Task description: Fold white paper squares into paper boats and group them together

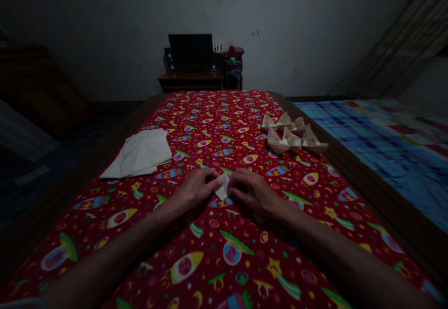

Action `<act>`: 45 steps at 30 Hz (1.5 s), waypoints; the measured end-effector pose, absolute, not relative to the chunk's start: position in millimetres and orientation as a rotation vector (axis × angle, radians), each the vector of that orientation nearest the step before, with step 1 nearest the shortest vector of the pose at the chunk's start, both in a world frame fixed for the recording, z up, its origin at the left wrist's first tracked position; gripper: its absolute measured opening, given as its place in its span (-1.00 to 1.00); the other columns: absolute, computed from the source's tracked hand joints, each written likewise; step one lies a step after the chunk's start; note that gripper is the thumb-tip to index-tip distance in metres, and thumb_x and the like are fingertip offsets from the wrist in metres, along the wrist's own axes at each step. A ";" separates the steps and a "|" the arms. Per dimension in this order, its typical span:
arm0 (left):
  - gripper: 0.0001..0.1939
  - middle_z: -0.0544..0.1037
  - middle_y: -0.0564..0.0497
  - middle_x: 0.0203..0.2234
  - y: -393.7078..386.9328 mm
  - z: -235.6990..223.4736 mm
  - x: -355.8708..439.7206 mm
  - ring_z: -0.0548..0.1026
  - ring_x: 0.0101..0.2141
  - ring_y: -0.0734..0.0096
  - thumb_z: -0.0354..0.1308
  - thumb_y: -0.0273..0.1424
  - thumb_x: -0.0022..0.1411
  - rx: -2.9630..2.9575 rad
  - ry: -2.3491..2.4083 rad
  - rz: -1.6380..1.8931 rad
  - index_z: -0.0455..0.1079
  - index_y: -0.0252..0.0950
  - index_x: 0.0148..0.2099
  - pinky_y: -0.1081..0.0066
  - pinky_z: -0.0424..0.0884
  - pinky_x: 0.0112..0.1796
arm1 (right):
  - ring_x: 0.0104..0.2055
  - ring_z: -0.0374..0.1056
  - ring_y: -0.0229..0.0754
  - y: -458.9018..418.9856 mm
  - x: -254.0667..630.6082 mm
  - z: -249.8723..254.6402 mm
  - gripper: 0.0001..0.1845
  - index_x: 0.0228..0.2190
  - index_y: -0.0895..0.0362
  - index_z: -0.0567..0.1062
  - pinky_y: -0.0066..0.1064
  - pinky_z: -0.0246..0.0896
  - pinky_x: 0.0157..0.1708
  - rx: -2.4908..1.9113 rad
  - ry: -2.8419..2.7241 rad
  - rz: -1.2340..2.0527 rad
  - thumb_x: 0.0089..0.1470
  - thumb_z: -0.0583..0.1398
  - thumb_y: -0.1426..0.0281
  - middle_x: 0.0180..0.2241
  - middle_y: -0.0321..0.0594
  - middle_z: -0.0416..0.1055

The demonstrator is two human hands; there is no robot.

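A small piece of folded white paper (222,188) lies between my two hands, just above the red patterned cloth (189,220). My left hand (200,185) pinches its left side, with the thumb across the front face. On the opposite side my right hand (250,188) has its fingers curled against the paper's edge. The paper looks diamond-shaped, with a crease down its front. Its back and the fingertips behind it are hidden.
Left of my hands lies a stack of creased paper sheets (142,152). Several folded paper boats (292,134) stand in rows at the right. Beyond the table's far end are a dark monitor (191,52) and a red telephone (236,50). A bed with a checked cover (364,145) adjoins the right side.
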State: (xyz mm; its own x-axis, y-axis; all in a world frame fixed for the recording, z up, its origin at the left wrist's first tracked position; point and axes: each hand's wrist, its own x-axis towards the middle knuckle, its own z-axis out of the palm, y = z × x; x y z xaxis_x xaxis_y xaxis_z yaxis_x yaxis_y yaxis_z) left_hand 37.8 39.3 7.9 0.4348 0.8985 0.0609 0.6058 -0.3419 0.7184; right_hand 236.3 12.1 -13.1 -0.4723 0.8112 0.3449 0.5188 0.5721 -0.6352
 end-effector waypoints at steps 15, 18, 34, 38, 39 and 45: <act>-0.82 0.45 0.04 -0.50 31.5 4.9 42.4 0.40 -0.45 0.47 0.13 -0.34 0.14 2.134 1.089 0.906 0.47 -0.31 -0.41 0.51 0.28 -0.44 | -0.48 0.32 -0.31 17.5 226.1 -15.3 -0.80 -0.44 0.18 0.51 -0.53 0.17 -0.49 -1.140 -1.736 0.971 0.05 0.19 0.29 -0.51 -0.30 0.44; -0.82 0.42 0.03 -0.49 30.4 9.4 42.1 0.39 -0.46 0.48 0.13 -0.36 0.11 2.104 1.094 0.962 0.46 -0.32 -0.47 0.51 0.26 -0.48 | -0.53 0.27 -0.33 14.8 227.2 -9.9 -0.80 -0.50 0.18 0.48 -0.55 0.11 -0.54 -1.180 -1.784 0.908 0.05 0.17 0.32 -0.56 -0.33 0.40; -0.83 0.42 0.02 -0.48 21.3 6.1 37.6 0.39 -0.44 0.48 0.12 -0.38 0.15 2.073 1.032 1.027 0.48 -0.32 -0.40 0.50 0.29 -0.44 | -0.49 0.31 -0.32 7.0 222.6 2.3 -0.87 -0.47 0.16 0.47 -0.54 0.16 -0.49 -1.133 -1.895 0.795 0.06 0.16 0.40 -0.53 -0.31 0.43; -0.88 0.42 0.05 -0.49 19.1 10.2 38.9 0.36 -0.48 0.51 0.11 -0.39 0.14 2.133 1.082 1.000 0.41 -0.32 -0.38 0.52 0.27 -0.47 | -0.44 0.36 -0.28 5.6 223.0 4.0 -0.85 -0.41 0.15 0.52 -0.50 0.20 -0.43 -1.127 -1.970 0.710 0.08 0.14 0.41 -0.46 -0.26 0.48; -0.90 0.42 0.06 -0.50 19.4 10.9 39.0 0.34 -0.50 0.52 0.11 -0.39 0.13 2.135 1.091 0.996 0.39 -0.32 -0.39 0.53 0.26 -0.48 | -0.43 0.37 -0.27 5.3 222.9 4.2 -0.85 -0.40 0.15 0.52 -0.49 0.20 -0.41 -1.118 -1.990 0.676 0.08 0.14 0.41 -0.45 -0.25 0.49; -0.88 0.42 0.07 -0.50 24.2 11.3 36.0 0.38 -0.45 0.48 0.12 -0.36 0.08 1.966 1.064 0.921 0.38 -0.31 -0.42 0.50 0.30 -0.43 | -0.44 0.38 -0.26 3.2 221.1 6.3 -0.86 -0.44 0.14 0.53 -0.48 0.21 -0.42 -1.131 -1.981 0.614 0.05 0.15 0.43 -0.46 -0.23 0.51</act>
State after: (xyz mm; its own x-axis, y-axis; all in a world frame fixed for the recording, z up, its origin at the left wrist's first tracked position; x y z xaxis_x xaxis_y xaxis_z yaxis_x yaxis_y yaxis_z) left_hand 36.0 24.2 11.3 0.4073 0.8784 0.2501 0.3741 -0.4103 0.8317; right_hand 221.1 3.2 6.3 -0.3190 0.8698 0.3765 0.5041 0.4921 -0.7097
